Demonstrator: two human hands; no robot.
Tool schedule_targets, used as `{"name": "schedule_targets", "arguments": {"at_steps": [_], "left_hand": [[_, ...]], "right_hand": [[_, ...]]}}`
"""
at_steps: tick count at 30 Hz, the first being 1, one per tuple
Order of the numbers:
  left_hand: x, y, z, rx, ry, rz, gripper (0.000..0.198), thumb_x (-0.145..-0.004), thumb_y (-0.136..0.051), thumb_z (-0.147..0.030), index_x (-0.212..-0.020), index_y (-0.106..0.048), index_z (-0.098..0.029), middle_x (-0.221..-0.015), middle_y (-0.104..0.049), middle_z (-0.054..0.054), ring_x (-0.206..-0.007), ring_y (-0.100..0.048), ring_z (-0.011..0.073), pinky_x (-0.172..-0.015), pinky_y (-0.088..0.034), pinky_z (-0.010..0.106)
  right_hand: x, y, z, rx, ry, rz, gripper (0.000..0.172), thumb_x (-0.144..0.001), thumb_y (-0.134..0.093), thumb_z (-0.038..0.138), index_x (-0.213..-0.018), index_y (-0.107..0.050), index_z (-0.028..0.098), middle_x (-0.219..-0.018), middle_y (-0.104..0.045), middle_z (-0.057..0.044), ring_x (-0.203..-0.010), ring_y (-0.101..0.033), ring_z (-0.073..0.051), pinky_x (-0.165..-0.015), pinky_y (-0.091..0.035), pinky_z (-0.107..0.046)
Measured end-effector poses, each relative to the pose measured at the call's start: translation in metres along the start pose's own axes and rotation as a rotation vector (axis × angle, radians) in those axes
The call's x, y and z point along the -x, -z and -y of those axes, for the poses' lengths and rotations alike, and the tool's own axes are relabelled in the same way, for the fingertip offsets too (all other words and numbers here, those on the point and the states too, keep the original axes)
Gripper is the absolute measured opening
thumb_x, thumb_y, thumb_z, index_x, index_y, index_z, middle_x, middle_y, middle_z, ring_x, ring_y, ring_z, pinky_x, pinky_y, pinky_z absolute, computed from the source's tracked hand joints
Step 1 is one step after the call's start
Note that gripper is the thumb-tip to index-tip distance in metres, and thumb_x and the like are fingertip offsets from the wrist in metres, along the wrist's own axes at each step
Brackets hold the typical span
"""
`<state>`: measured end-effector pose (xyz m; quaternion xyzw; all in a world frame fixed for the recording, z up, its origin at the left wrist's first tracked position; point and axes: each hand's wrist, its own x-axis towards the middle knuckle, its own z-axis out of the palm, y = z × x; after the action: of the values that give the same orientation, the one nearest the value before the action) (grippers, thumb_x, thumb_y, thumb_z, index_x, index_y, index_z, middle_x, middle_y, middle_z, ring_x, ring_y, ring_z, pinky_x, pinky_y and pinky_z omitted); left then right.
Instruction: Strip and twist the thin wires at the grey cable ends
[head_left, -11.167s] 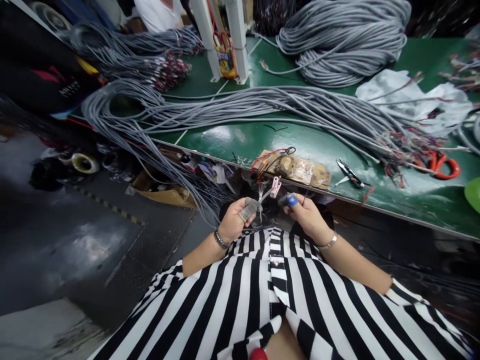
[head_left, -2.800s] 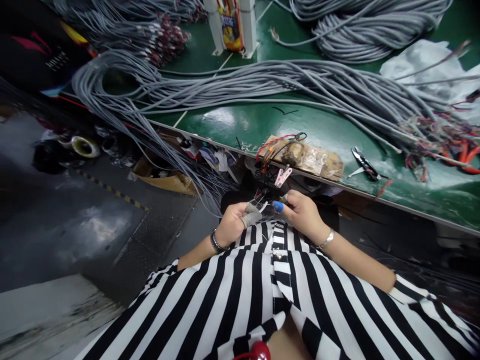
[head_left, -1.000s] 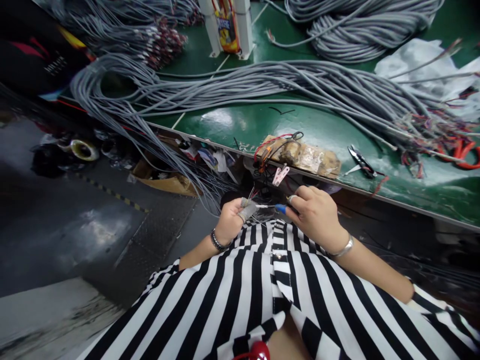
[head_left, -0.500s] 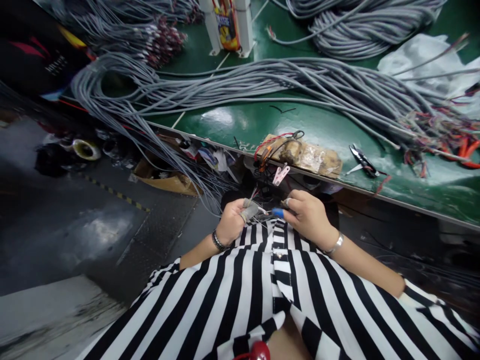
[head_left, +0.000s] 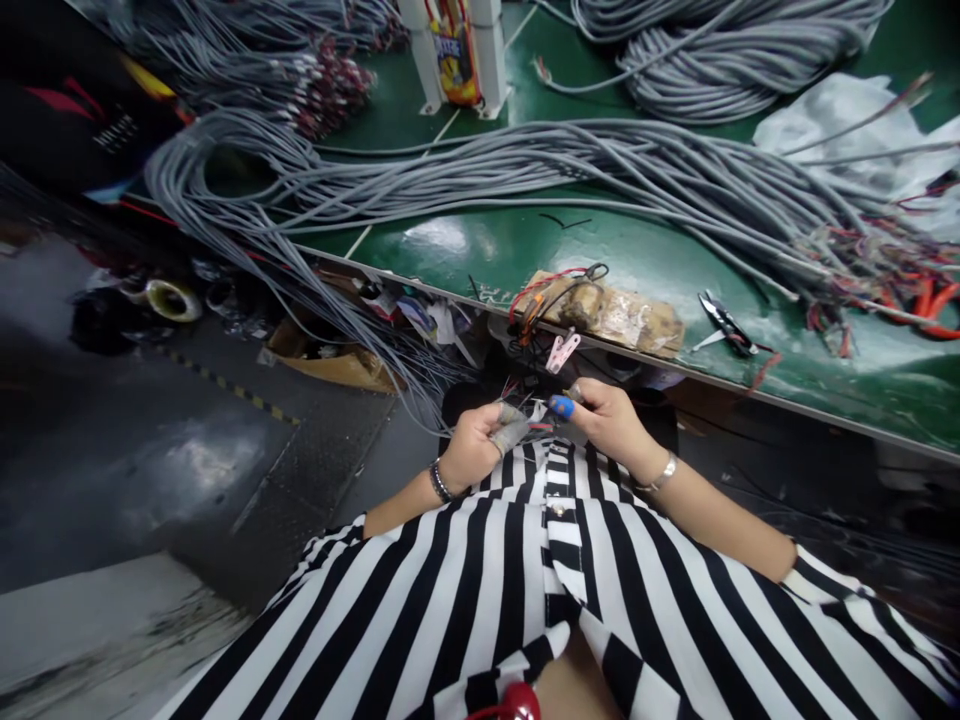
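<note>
My left hand point(head_left: 480, 442), with grey covers on its thumb and forefinger, is closed in a pinch on the stripped end of a grey cable. Thin coloured wires point(head_left: 538, 427) fan out past its fingertips, red among them. My right hand point(head_left: 616, 424) faces it just to the right, blue tape around one fingertip and a grey cover on another. Its fingers pinch together at a thin pale wire point(head_left: 541, 408) between the hands; the exact grip is too small to make out clearly. Both hands are above my lap, in front of the bench edge.
On the green bench point(head_left: 495, 235) lies a long bundle of grey cables point(head_left: 480, 165), sagging over the left edge. A taped block point(head_left: 622, 318), a pink clip point(head_left: 562, 352), small snippers point(head_left: 726, 322) and orange-handled pliers point(head_left: 934, 305) are nearby. A cardboard box point(head_left: 330, 365) stands below.
My right hand has shifted slightly up and left, its blue fingertip now higher. My left hand has moved slightly right and turned, and the wire ends between them lie differently.
</note>
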<state>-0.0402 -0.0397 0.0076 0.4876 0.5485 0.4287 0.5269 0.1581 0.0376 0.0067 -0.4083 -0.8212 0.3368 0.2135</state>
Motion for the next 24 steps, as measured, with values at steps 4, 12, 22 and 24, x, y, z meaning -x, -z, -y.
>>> {"name": "schedule_targets", "arguments": {"at_steps": [4,12,22,24], "left_hand": [[-0.002,0.001,-0.002,-0.014,-0.008,-0.012,0.024,-0.076,-0.069,-0.037,-0.078,-0.067,-0.013,-0.071,-0.067,0.003,-0.063,-0.059,0.0114,-0.061,-0.047,0.022],[-0.007,0.002,0.007,0.153,0.079,-0.143,0.028,-0.073,-0.072,-0.041,-0.073,-0.062,-0.015,-0.047,-0.048,-0.005,-0.047,-0.048,0.0079,-0.050,-0.041,0.020],[-0.010,-0.004,0.010,0.072,0.014,-0.132,0.025,-0.076,-0.069,-0.038,-0.077,-0.061,-0.015,-0.062,-0.061,-0.002,-0.056,-0.053,0.0083,-0.058,-0.044,0.020],[-0.011,-0.003,0.009,-0.039,-0.021,-0.105,0.023,-0.077,-0.067,-0.036,-0.078,-0.063,-0.014,-0.067,-0.063,0.000,-0.060,-0.055,0.0096,-0.061,-0.045,0.021]], "right_hand": [[0.000,0.002,0.001,0.269,-0.011,0.076,0.039,-0.087,-0.053,0.045,-0.059,-0.051,0.017,-0.069,-0.047,-0.001,-0.060,-0.041,-0.011,-0.055,-0.024,-0.026],[0.003,0.015,-0.017,-0.397,0.014,0.139,0.048,-0.085,-0.050,0.057,-0.060,-0.050,0.017,-0.061,-0.045,0.002,-0.058,-0.042,-0.010,-0.056,-0.035,-0.024],[0.010,-0.011,0.011,-0.058,0.140,0.024,0.020,-0.087,-0.050,0.028,-0.075,-0.060,0.017,-0.068,-0.055,-0.002,-0.061,-0.048,-0.011,-0.058,-0.037,-0.023],[0.010,-0.011,0.016,0.101,0.268,0.009,0.019,-0.085,-0.047,0.023,-0.072,-0.059,0.016,-0.069,-0.055,-0.003,-0.061,-0.046,-0.012,-0.057,-0.034,-0.024]]}}
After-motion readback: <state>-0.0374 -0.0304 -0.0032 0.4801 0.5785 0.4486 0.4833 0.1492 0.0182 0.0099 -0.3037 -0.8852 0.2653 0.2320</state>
